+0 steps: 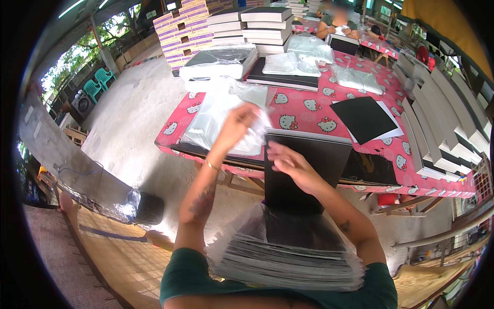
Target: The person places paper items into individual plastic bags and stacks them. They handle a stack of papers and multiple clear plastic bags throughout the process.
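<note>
My left hand [241, 122], blurred by motion, is closed on the edge of a clear plastic bag [257, 135] at the table's near left. Beneath it lies a pile of flat clear plastic bags [210, 119]. Just right of it, my right hand [293, 167] is open, fingers stretched out over a black-covered book [309, 183]. That book stands tilted against the table's near edge, a pale ridged edge along its top. A thick stack of plastic-wrapped sheets or covers [288, 262] rests on my lap below it; what is inside is hard to make out.
A pink patterned cloth [311, 105] covers the table. Black and white sheets [364, 119] lie right of centre. Thick books [432, 123] line the right edge. Book stacks [265, 31] and cartons [185, 33] stand at the back. Another person [337, 26] sits across, hands on something white.
</note>
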`<action>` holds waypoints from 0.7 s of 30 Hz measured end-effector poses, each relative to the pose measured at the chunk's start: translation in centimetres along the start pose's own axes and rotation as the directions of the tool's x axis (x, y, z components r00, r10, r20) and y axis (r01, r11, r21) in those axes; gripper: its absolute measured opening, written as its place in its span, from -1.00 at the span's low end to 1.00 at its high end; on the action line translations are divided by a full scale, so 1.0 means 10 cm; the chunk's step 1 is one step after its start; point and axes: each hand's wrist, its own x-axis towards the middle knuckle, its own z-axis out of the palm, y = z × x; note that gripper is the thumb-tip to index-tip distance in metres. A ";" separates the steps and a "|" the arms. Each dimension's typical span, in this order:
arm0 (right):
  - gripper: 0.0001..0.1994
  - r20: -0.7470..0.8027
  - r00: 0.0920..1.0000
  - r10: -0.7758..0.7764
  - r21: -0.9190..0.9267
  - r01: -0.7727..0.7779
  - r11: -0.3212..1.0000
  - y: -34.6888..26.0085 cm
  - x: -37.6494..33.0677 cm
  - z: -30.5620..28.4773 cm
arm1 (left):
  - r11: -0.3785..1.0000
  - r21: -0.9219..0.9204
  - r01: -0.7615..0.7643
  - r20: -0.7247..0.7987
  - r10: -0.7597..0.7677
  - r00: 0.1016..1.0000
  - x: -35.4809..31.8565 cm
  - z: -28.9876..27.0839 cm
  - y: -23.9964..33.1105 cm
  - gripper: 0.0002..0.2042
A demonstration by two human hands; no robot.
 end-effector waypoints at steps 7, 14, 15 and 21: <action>-0.86 -0.229 0.962 -0.146 0.356 0.223 0.908 -0.16 0.27 0.20 | 0.960 0.254 -0.115 -0.304 0.192 0.933 -0.56 0.50 0.39 -0.78; -0.82 -0.372 0.927 -0.040 0.778 0.335 0.532 -0.73 0.23 -1.06 | 0.879 -0.469 0.092 -0.417 -0.312 0.854 0.00 -0.36 -0.50 -0.73; -0.79 -0.479 0.878 -0.010 0.748 0.414 0.519 -0.90 0.23 -1.13 | 0.784 -0.614 0.089 -0.389 -0.399 0.830 0.03 -0.82 -0.67 -0.74; -0.80 -0.679 0.635 -0.368 0.185 0.633 0.751 -1.45 -0.13 -1.68 | 0.872 0.420 -0.251 -0.828 0.482 0.288 0.46 -0.80 0.10 -0.77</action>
